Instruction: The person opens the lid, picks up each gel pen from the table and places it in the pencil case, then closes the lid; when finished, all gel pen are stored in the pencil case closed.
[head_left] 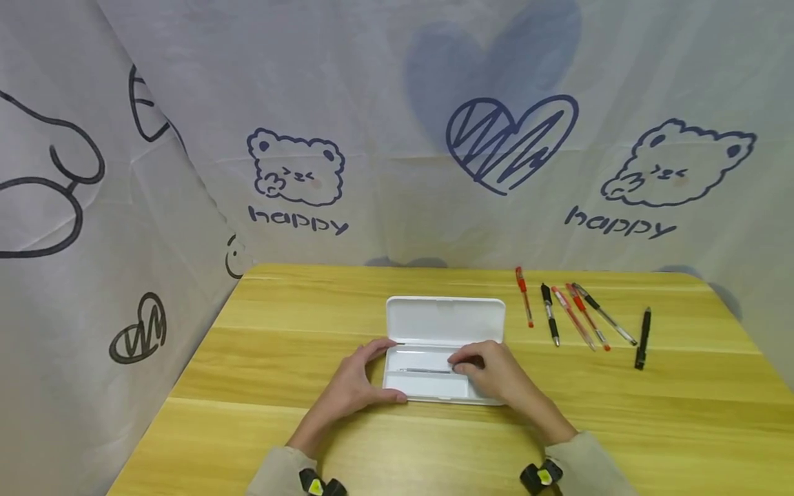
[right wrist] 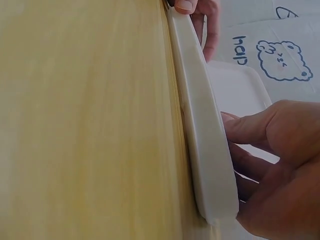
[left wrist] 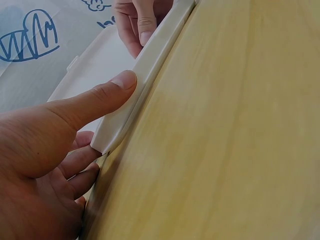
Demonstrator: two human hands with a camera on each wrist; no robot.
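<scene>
A white pencil case (head_left: 428, 388) lies on the table with its lid (head_left: 445, 320) raised at the back. My left hand (head_left: 356, 382) grips its left end, thumb along the front edge and fingers at the rear corner. In the left wrist view the thumb (left wrist: 117, 87) presses on the case's front wall (left wrist: 150, 65). Inside the case lies a slim, clear pen (head_left: 424, 371). My right hand (head_left: 493, 368) reaches into the right part of the case and pinches the pen's right end between thumb and fingers. In the right wrist view the front wall (right wrist: 205, 125) hides the pen.
Right of the case, several pens lie spread out: a red pen (head_left: 524, 300), a black-and-white pen (head_left: 551, 317), more red pens (head_left: 573, 318), a clear pen with a black cap (head_left: 604, 315) and a black pen (head_left: 644, 337). A printed cloth (head_left: 397, 193) hangs behind the wooden table (head_left: 298, 310).
</scene>
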